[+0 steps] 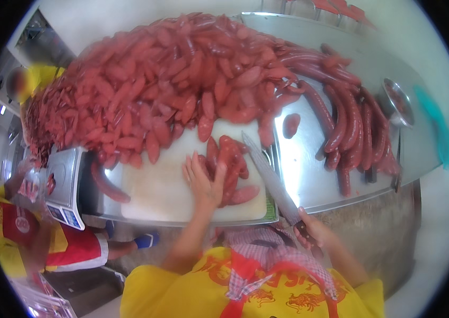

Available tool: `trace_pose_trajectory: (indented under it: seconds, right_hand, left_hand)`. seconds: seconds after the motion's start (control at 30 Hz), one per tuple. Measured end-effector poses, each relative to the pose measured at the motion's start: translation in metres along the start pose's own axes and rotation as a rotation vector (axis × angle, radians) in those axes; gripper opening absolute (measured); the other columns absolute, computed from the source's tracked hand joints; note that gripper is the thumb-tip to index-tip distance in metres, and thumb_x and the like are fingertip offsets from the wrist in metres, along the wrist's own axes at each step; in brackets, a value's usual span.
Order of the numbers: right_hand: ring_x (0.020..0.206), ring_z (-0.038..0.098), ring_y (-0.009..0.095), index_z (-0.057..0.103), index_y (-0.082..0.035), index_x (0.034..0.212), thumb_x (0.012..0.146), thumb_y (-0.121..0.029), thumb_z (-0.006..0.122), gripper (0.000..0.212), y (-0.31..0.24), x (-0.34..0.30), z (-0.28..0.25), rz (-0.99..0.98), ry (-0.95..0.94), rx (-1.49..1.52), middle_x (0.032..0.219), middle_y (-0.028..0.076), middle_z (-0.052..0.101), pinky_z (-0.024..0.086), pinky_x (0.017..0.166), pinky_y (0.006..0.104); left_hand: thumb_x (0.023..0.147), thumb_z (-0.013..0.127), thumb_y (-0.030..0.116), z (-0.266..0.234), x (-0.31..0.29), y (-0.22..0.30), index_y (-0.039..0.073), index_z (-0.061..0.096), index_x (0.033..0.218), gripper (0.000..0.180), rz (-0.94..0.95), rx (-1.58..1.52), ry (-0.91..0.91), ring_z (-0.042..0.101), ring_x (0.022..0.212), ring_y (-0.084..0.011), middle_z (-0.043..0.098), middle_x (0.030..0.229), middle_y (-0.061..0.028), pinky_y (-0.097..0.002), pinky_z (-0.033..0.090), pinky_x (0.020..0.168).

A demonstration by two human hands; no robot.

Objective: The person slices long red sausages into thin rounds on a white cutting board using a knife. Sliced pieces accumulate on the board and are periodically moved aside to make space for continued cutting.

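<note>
On a white cutting board (153,199), my left hand (205,185) lies with fingers stretched and apart, touching a small group of red sausage slices (230,168). One oval slice (244,194) rests to the right of it. My right hand (313,232) is wrapped round the dark handle of a large knife (273,183). The blade points away from me across the board's right edge, its tip near the cut slices. Beyond the board rises a big heap of sliced sausage (155,85). Whole sausages (352,127) are piled to the right on the metal table (309,175).
A curved sausage (107,183) lies left of the board, beside a scale (65,183). At the right are a metal bowl (398,102), a narrow tool (398,164) and a teal cloth-like thing (436,127). A person in yellow (49,228) is at the left; another (39,79) is behind.
</note>
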State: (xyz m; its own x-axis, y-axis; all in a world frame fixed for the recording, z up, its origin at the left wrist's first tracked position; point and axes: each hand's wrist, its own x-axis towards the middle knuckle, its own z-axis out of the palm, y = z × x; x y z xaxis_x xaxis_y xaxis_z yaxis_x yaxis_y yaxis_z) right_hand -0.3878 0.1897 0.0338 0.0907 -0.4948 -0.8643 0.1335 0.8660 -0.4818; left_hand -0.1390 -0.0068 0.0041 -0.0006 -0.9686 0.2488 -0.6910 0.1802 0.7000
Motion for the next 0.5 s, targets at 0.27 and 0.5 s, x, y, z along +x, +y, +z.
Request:
trace_pose_trajectory:
  seconds: [0.27, 0.5]
  right_hand:
    - [0.035, 0.039, 0.013, 0.053, -0.003, 0.070, 0.095, -0.070, 0.027, 0.076, -0.048, 0.003, -0.010, -0.026, -0.054, -0.059, 0.048, 0.004, 0.045, 0.034, 0.034, 0.0274]
    - [0.035, 0.043, 0.014, 0.053, -0.003, 0.070, 0.092, -0.073, 0.028, 0.078, -0.093, -0.017, -0.044, -0.283, 0.254, 0.106, 0.049, 0.006, 0.048, 0.035, 0.034, 0.0278]
  left_hand:
    - [0.078, 0.077, 0.033, 0.073, 0.023, 0.042, -0.006, 0.031, 0.140, 0.087, 0.080, -0.286, 0.081, 0.024, 0.137, -0.0456, 0.026, 0.145, -0.0325, -0.0507, 0.018, 0.114]
    - [0.086, 0.070, 0.026, 0.174, 0.111, 0.110, -0.007, 0.031, 0.142, 0.076, 0.383, -0.552, 0.171, 0.027, 0.139, -0.0409, 0.025, 0.149, -0.0304, -0.0437, 0.021, 0.115]
